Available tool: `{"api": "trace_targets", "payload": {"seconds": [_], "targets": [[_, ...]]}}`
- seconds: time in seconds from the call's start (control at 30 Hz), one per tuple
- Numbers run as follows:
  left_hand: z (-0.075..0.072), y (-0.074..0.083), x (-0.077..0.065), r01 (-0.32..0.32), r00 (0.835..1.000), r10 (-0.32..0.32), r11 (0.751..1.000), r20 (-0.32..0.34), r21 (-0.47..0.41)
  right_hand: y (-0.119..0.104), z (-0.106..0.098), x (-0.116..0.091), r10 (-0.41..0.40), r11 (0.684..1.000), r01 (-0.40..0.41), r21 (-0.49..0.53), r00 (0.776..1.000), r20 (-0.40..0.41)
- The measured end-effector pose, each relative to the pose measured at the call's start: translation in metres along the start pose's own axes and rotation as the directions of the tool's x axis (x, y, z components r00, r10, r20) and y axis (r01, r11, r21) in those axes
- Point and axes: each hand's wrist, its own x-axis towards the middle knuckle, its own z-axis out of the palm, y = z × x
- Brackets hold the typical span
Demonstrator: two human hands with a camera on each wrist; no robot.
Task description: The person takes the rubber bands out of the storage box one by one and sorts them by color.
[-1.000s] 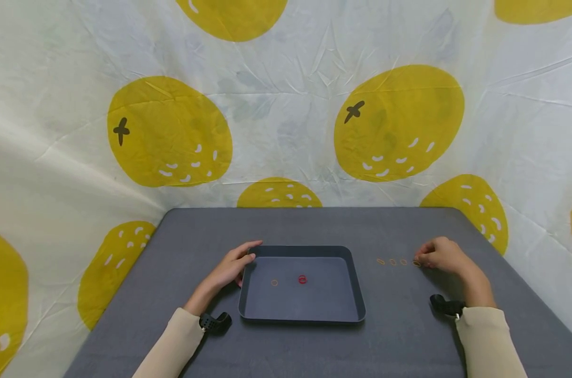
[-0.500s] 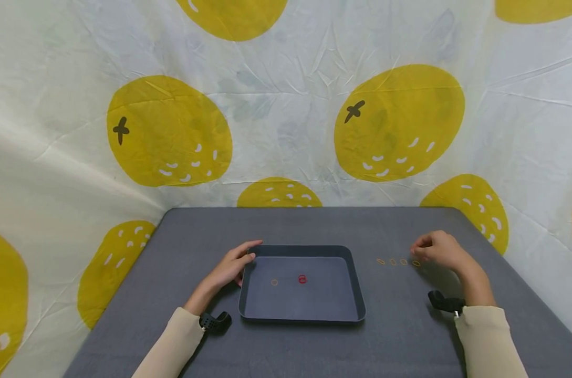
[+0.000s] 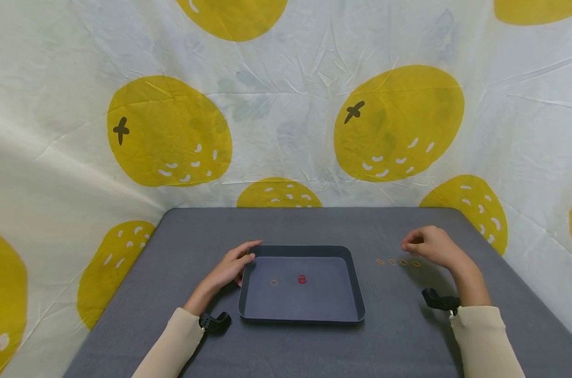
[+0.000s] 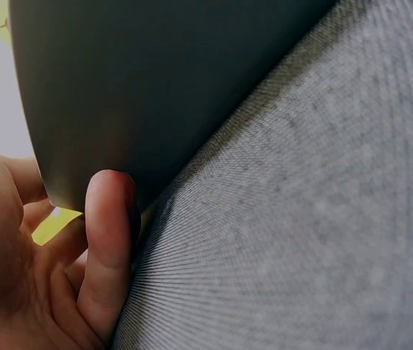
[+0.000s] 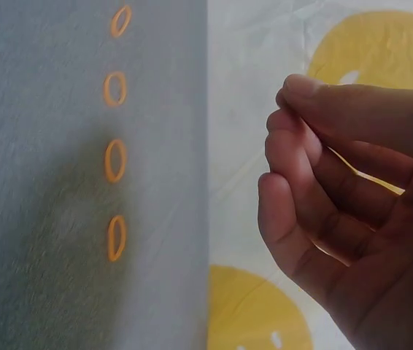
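Observation:
My left hand (image 3: 230,266) holds the far left corner of a dark grey tray (image 3: 302,321), its thumb at the rim. In the left wrist view, a curled finger (image 4: 109,226) lies against the tray's outer wall (image 4: 133,87). Inside the tray are a small orange rubber band (image 3: 274,282) and red bands (image 3: 302,279) close together. To the tray's right, several orange rubber bands (image 5: 115,160) lie in a row on the table. Above that row hovers my right hand (image 3: 432,245), thumb and index fingertips together, other fingers curled; nothing shows between them.
A grey cloth covers the table (image 3: 314,352). Behind it hangs a pale curtain (image 3: 286,126) printed with yellow fruit. Each wrist wears a black camera, one at the left (image 3: 215,323) and one at the right (image 3: 439,300).
My right hand has risen off the rightmost orange band and shifted left and away from me; that band stays on the table. The left hand and the tray have not moved.

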Motion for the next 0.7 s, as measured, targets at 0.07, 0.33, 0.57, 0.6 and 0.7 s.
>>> {"api": "trace_targets", "payload": {"seconds": [0.07, 0.33, 0.57, 0.6, 0.7], "targets": [[0.000, 0.000, 0.000, 0.002, 1.000, -0.002, 1.000, 0.001, 0.001, -0.005, 0.000, 0.000, -0.014, 1.000, 0.014, 0.006, 1.000, 0.002], [-0.001, -0.001, -0.001, 0.001, 1.000, -0.001, 1.000, 0.000, 0.003, -0.026, 0.000, 0.002, -0.049, 0.999, 0.049, 0.007, 0.999, -0.020], [-0.001, -0.001, -0.001, 0.006, 1.000, -0.006, 1.000, -0.001, 0.006, -0.043, 0.004, 0.006, -0.090, 0.995, 0.090, 0.051, 0.996, -0.015], [-0.001, -0.001, -0.001, 0.005, 1.000, -0.005, 1.000, -0.002, 0.006, -0.044, 0.004, 0.006, -0.098, 0.994, 0.098, 0.057, 0.995, -0.014], [-0.001, 0.000, 0.000, 0.006, 1.000, -0.006, 1.000, -0.001, 0.006, -0.049, 0.006, 0.006, -0.117, 0.991, 0.118, 0.068, 0.993, -0.016]]}}
